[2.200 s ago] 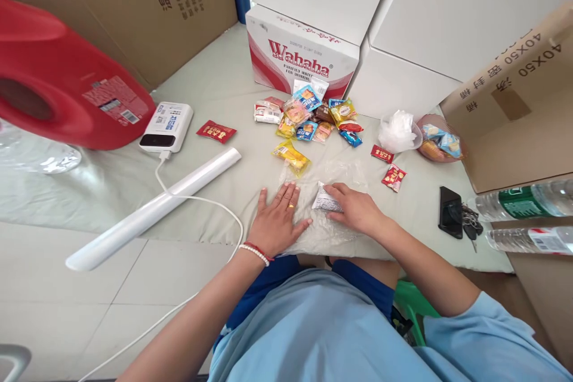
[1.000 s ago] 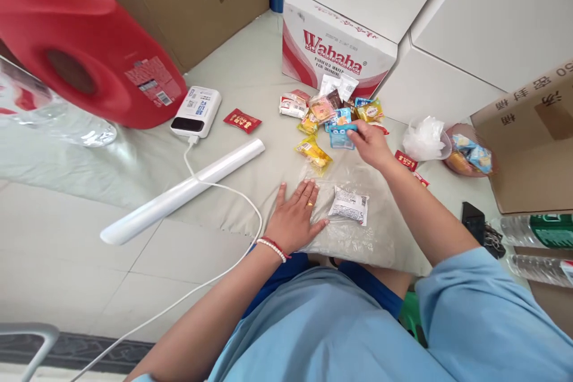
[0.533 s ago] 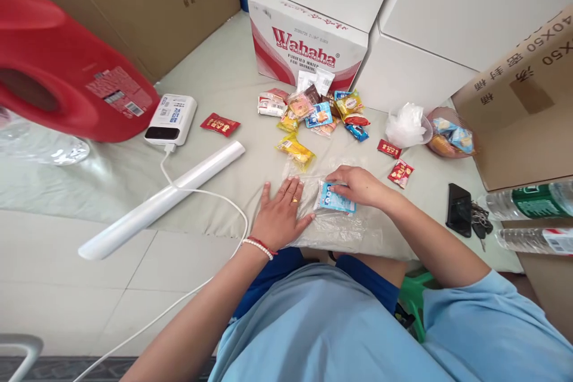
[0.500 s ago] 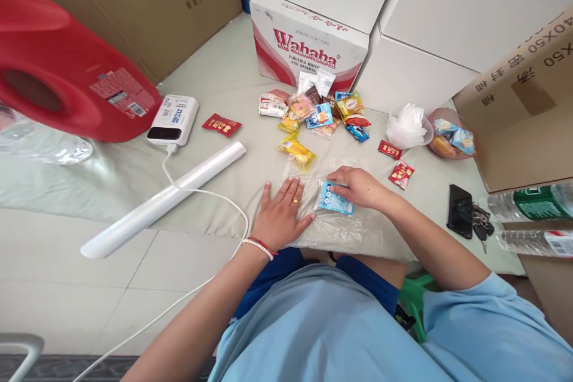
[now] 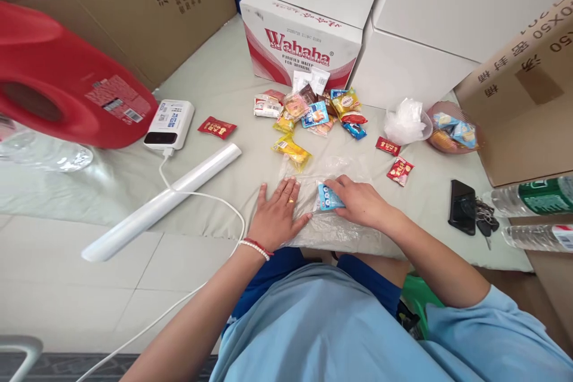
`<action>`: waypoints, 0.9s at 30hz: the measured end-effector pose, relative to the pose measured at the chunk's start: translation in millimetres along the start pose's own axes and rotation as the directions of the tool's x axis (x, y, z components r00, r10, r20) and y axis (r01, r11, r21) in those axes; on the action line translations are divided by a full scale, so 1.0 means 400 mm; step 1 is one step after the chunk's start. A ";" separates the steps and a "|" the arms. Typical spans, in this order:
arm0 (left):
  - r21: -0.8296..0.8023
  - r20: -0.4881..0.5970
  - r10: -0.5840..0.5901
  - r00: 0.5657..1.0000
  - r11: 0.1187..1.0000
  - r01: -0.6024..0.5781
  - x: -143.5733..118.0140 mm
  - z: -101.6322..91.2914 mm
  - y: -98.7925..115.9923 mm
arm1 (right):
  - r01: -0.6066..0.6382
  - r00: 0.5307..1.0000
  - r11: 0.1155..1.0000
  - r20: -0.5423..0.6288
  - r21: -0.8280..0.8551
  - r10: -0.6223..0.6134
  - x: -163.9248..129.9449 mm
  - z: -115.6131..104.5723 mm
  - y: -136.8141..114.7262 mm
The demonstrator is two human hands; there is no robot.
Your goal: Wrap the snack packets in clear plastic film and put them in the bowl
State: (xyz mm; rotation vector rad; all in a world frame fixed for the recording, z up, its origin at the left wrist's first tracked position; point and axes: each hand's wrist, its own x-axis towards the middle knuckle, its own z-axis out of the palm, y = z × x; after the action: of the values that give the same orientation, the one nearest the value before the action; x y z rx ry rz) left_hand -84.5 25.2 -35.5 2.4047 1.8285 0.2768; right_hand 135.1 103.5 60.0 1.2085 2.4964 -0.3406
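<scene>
My left hand (image 5: 278,215) lies flat with fingers spread, pressing on the left edge of a clear plastic bag (image 5: 344,234) spread on the cloth-covered table. My right hand (image 5: 363,202) grips a blue snack packet (image 5: 327,197) from its right side, its fingers covering part of the print. The packet lies over the bag; whether it is inside cannot be made out. Just beyond the hands is a yellow snack packet (image 5: 292,152). Behind it sits a pile of mixed wrapped snacks (image 5: 316,113).
A power bank (image 5: 169,125) with a white cable, a white tube (image 5: 165,203) and a red jug (image 5: 76,83) are at left. Red packets (image 5: 400,171), a snack bowl (image 5: 452,131), a phone (image 5: 462,207), keys and bottles lie right. A Wahaha box (image 5: 299,42) stands behind.
My right hand has come further over the blue packet, covering more of it. The left hand stays flat in place. The camera view has shifted slightly.
</scene>
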 end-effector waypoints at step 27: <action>-0.040 -0.038 0.006 0.999 0.999 -0.007 -0.003 0.009 -0.004 | 0.043 0.999 0.999 -0.014 -0.002 -0.043 0.027 0.018 0.000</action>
State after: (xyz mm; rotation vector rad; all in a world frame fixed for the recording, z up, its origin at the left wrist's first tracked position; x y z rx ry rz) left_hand -85.7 24.5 -39.4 2.3950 1.8128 0.3589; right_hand 130.5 108.5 49.2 1.1614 2.5376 -0.3414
